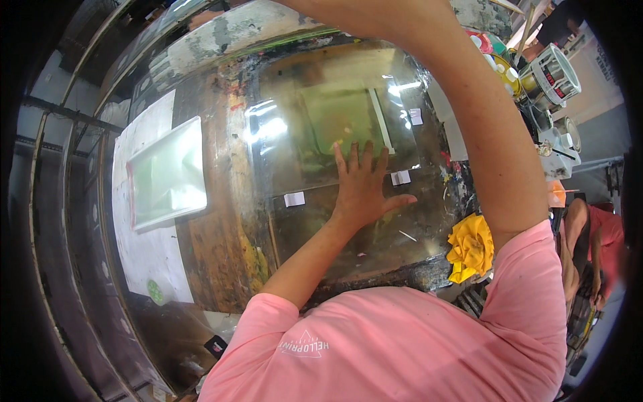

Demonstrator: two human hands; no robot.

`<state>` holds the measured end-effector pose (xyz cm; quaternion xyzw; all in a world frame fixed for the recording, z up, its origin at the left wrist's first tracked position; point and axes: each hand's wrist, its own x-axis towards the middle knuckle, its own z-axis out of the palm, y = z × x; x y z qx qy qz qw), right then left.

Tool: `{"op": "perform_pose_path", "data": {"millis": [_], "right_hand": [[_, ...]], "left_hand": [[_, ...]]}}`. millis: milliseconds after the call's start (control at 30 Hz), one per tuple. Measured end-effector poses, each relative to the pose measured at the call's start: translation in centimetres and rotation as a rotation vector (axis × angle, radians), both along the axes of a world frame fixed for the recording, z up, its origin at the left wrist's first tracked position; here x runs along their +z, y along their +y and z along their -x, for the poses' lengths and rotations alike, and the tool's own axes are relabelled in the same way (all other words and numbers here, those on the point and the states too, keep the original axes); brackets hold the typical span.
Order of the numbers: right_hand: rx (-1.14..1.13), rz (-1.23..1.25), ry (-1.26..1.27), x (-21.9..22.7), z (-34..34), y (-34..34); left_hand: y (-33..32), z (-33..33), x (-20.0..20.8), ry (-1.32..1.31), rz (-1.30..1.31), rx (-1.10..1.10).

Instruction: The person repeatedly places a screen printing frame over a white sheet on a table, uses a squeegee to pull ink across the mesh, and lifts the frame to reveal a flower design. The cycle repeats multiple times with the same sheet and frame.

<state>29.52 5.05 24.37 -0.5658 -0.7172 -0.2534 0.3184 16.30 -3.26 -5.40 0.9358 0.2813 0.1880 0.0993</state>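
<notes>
My left hand [363,184] lies palm down with its fingers spread. It rests on a glossy, see-through sheet or pane [288,157] over a dark, paint-stained table. Beneath its fingertips a yellowish-green rectangle [328,110] shows, with a narrow white strip [380,120] along its right side. Small pale paper tabs [295,199] sit around the rectangle. My right arm reaches up and across the far side, and its hand is cut off by the top edge.
White sheets with a clear-bagged flat pack [167,175] lie at left. A crumpled yellow cloth [471,248] is near my right elbow. Cans and bottles, one a large metal can [550,77], crowd the far right. Another person in red [603,248] is at the right edge. Metal racks stand left.
</notes>
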Motion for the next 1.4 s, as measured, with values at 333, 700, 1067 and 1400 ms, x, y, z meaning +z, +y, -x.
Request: {"op": "perform_pose_path", "data": {"millis": [333,700,1067,1400], "right_hand": [[-0.069,0.037,-0.029,-0.1,0.2,-0.6],[-0.113,0.176,0.02,0.7,0.5,-1.0],[-0.105,0.054,-0.023,-0.5,0.3,-0.1],[-0.073,0.076,0.016,-1.6,0.6,-1.5]], "left_hand": [[0.0,0.0,-0.1,-0.04,0.017,-0.006],[-0.1,0.0,-0.2,-0.046,0.008,-0.019],[-0.1,0.2,-0.7,-0.065,0.012,-0.038],[3.9,6.3,7.0,-0.276,0.332,0.142]]}}
